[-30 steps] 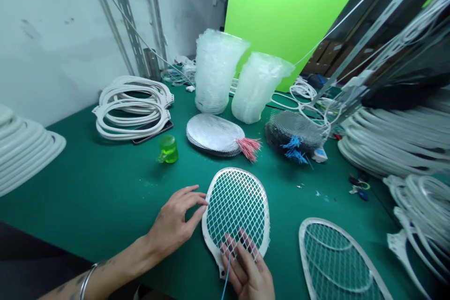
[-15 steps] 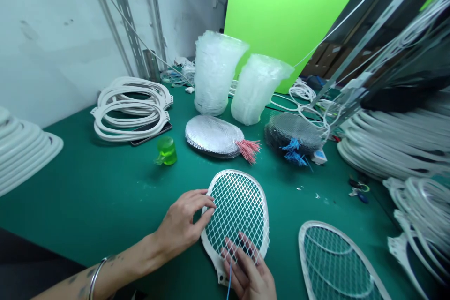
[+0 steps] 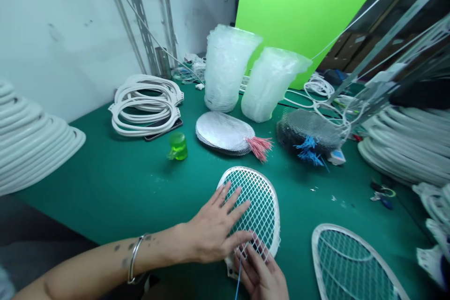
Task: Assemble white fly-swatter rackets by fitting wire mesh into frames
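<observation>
A white oval frame with a diamond mesh grid lies flat on the green table in front of me. My left hand rests on its left half, fingers stretched out flat over the mesh. My right hand sits at the frame's near end, fingertips pressed on the mesh, with a thin blue wire running down from under its fingers. Whether the fingers pinch that wire is hidden.
A second white mesh frame lies at the right. Behind are a silver mesh stack with pink wires, a dark mesh stack with blue wires, two clear plastic stacks, a green bottle, and white ring frames.
My left hand has slid from the frame's left rim onto the mesh and spread flat. My right hand stays at the near end. The view has shifted slightly leftward.
</observation>
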`<state>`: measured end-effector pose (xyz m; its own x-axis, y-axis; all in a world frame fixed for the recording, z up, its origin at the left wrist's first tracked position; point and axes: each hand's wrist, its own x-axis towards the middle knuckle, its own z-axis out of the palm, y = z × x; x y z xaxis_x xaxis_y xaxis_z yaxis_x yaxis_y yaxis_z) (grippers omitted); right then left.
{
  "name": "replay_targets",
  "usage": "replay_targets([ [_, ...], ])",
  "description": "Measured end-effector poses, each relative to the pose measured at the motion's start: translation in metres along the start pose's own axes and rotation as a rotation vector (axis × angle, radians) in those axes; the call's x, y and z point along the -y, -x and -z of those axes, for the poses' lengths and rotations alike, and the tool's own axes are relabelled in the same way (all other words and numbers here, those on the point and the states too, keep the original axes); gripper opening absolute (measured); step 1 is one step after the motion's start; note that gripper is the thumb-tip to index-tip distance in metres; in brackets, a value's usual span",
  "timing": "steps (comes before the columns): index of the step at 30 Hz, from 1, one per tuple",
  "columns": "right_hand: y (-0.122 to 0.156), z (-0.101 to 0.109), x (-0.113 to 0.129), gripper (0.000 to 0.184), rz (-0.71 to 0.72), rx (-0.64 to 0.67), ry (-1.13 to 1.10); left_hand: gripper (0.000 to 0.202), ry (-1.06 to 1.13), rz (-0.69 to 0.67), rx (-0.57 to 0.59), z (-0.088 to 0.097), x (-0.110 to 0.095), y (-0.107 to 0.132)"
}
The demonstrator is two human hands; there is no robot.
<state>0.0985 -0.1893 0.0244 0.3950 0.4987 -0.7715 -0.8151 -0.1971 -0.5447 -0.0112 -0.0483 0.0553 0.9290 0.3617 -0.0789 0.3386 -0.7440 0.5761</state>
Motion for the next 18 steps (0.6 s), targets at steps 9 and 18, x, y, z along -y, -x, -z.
replay_targets([
  [9,0.003,0.000,0.002,0.082,0.010,0.040,0.015,0.070,-0.307,0.031,-0.103,-0.030,0.017,-0.010],
  [18,0.047,0.037,0.031,0.050,-0.105,0.204,0.356,0.057,-0.431,0.007,-0.076,-0.021,0.022,-0.011],
])
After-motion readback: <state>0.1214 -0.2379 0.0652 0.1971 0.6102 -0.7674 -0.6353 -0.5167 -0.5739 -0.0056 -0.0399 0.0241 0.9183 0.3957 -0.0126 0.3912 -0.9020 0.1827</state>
